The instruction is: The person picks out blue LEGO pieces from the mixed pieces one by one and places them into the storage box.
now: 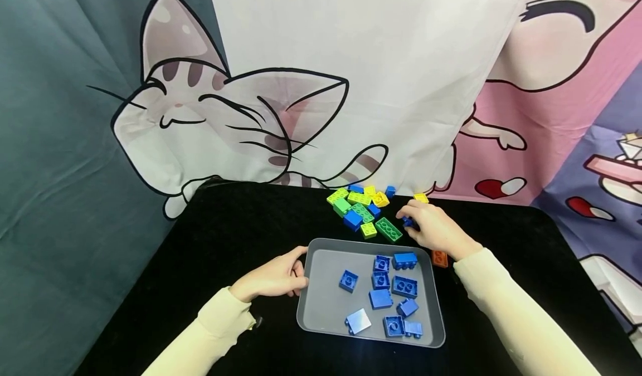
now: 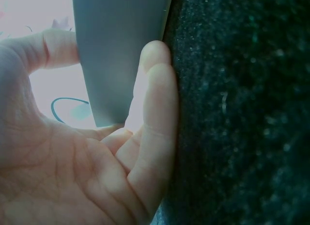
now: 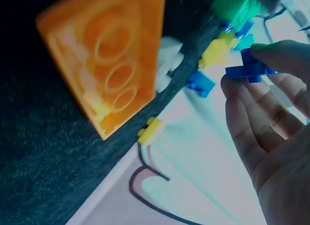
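Note:
My left hand (image 1: 278,274) grips the left rim of a grey tray (image 1: 321,323); in the left wrist view the thumb is on one side of the tray wall (image 2: 116,55) and the fingers on the other. Several blue building bricks lie in the tray, among them a brick (image 1: 348,281) apart on the left and a bigger one (image 1: 404,287) on the right. Past the tray's far right corner, my right hand (image 1: 435,226) pinches a small blue brick (image 3: 249,69) between thumb and fingertips, held above the black cloth.
A loose pile of green, yellow and blue bricks, with a dark green brick (image 1: 388,230) nearest the tray, lies beyond it. An orange brick (image 1: 439,259) is under my right wrist, a white piece (image 3: 168,64) near it. Behind hangs a cartoon-print curtain (image 1: 401,58).

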A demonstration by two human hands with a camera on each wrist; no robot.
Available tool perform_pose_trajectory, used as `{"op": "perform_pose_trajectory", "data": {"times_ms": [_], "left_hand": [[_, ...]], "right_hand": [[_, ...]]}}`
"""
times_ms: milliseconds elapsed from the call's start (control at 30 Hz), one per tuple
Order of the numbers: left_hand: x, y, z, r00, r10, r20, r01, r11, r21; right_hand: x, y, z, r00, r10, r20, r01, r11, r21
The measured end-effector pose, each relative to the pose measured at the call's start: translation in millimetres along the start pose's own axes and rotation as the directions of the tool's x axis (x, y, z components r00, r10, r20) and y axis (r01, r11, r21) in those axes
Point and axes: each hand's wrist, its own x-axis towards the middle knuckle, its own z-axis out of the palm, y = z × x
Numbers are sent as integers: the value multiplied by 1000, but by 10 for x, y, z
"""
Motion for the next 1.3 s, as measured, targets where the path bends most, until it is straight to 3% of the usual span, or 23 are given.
{"op": "perform_pose_trajectory", "data": {"times_ms": [200, 567, 800, 1033, 1300], "left_hand": [[-3, 14, -4, 1000, -9, 3, 9, 1000, -3], [9, 5, -1, 1000, -8, 4, 8, 1000, -1], [8, -3, 0, 1000, -9, 3, 9, 1000, 3], [4, 6, -1, 1000, -12, 1, 12, 1000, 3], [-8, 22, 1, 1000, -11, -1, 11, 1000, -2]], "right_hand": [[-176, -315, -36, 995, -86, -56, 88, 995, 40], [-536, -750, -30, 985, -169, -25, 170, 976, 136], [-740, -892, 27, 979, -201, -22, 202, 966, 160], [-902, -969, 56, 981, -191, 36, 189, 981, 54], [-940, -956, 59, 982, -189, 0, 188, 981, 46]]}}
